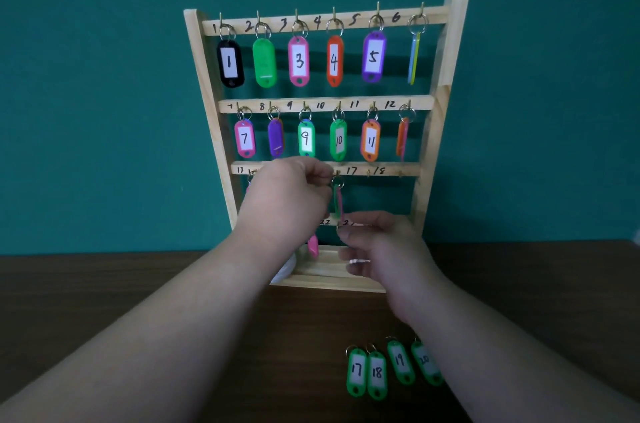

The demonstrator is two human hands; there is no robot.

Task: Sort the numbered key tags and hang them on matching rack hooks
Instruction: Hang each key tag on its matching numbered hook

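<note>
- At the third rail (391,169) of the wooden rack (442,100), the left hand (291,194) is raised with thumb and forefinger pinched on the ring of an edge-on tag (338,201), which hangs from the hook just left of the written 17.
- Lower down, the right hand (381,249) hovers in front of the bottom rail with its fingers loosely curled. It is blurred, and I cannot tell whether it has hold of anything.
- Top rail, hooks 1 to 6: a black tag 1 (230,63), a green tag (264,63) showing its blank back, pink 3 (298,61), orange 4 (334,61), purple 5 (373,56) and a blue-and-yellow tag (414,59) hanging edge-on.
- Second rail, hooks 7 to 12: pink 7 (245,138), a purple tag (275,138) with its back outward, green 9 (306,138), green 10 (338,140), orange 11 (370,141) and an orange tag (401,138) seen edge-on.
- A pink tag (313,246) hangs low on the rack, just below the left wrist.
- On the dark tabletop (138,284) near the right forearm lie four green tags: 17 (356,371), 18 (377,376), 19 (400,362) and 20 (426,364), the last partly covered by the arm.
</note>
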